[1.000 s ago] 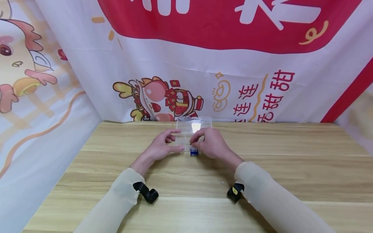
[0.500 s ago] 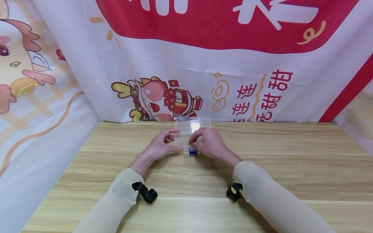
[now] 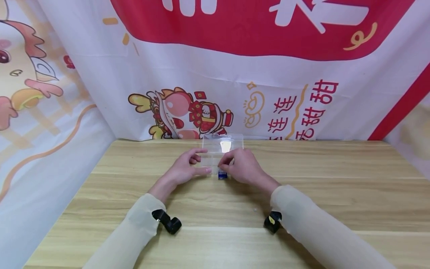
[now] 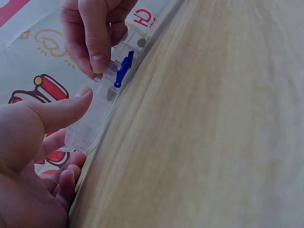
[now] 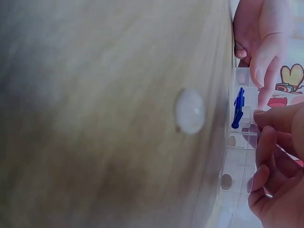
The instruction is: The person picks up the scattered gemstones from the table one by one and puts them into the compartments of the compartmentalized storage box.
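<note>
A clear plastic compartment box (image 3: pixel 209 160) stands at the back of the table, its clear lid (image 3: pixel 215 142) raised behind it. A blue latch (image 4: pixel 124 70) sits at the middle of its front wall. My left hand (image 3: pixel 184 168) holds the box's left end, thumb at the front and fingers round the end. My right hand (image 3: pixel 243 165) has thumb and fingertips together over the middle compartments, with a small brownish piece (image 4: pixel 98 76) mostly hidden at their tips. Small round grey-brown pieces (image 5: pixel 226 181) lie in some compartments.
A small whitish oval piece (image 5: pixel 190 111) lies on the wooden table (image 3: pixel 215 246) in front of the box, toward the right forearm. A printed cloth (image 3: pixel 151 67) hangs right behind the table's back edge.
The right hand's fingertips shift very slightly over the box's front compartments. The left hand keeps its place on the box, and the box stays where it was.
</note>
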Demonstrator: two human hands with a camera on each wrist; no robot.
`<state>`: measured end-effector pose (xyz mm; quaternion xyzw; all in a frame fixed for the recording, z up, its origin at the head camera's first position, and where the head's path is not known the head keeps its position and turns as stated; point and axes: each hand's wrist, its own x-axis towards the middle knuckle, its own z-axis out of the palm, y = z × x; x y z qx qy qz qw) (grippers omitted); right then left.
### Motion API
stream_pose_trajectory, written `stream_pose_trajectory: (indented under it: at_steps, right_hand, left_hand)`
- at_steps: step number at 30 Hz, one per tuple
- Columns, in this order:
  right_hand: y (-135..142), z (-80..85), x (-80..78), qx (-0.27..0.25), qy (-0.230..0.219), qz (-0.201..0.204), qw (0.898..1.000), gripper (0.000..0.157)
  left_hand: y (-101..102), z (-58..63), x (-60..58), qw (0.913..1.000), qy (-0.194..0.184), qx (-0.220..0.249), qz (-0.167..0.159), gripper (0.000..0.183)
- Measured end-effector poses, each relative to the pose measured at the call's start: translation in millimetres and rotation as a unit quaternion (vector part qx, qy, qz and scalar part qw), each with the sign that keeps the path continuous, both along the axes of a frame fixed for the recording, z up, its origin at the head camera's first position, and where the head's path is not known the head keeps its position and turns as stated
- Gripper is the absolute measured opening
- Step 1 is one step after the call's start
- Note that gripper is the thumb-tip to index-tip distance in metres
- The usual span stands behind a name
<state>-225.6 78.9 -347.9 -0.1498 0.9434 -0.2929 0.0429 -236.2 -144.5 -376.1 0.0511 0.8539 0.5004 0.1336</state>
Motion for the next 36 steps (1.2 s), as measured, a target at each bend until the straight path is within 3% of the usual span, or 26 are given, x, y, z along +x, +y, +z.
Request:
stream_pose_trajectory:
  at_steps: [11,20,31,36]
  right_hand:
    - [5.2,4.1,2.5,-0.041,-0.017,0.006,0.999,0.009]
    - [37.6,18.0,18.1,-0.065,0.008,0.048,0.997,0.015]
    - [82.1,10.7,48.2,-0.066,-0.064,0.06,0.994,0.016]
    - [93.0,6.9,57.7,-0.068,-0.105,0.095,0.988,0.016]
  left_hand:
    - [-1.4,-1.1,-0.3,1.0,-0.002,-0.002,0.0,0.071]
    - [-0.2,-0.9,0.8,1.0,0.003,-0.002,0.004,0.069]
    - [0.8,0.6,1.6,1.0,0.004,-0.004,0.007,0.069]
    - [0.6,-0.1,1.5,1.0,0.004,-0.004,0.007,0.068]
